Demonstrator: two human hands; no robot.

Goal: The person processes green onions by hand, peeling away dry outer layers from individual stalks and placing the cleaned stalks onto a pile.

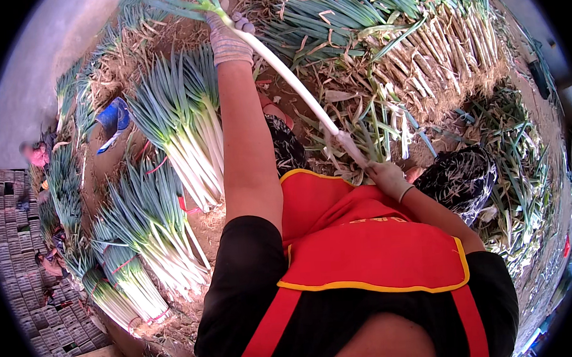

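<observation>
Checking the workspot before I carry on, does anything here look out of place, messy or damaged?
Mostly tidy: the bundled green onions lie in neat rows. The odd spots are the loose peeled skins and trimmings scattered on the ground, and a crumpled blue bag lying among the bundles.

Left arm stretched straight out and up, gloved left hand (227,34) fisted shut, right arm bent close to the body, gloved right hand (388,177) clenched low
</observation>
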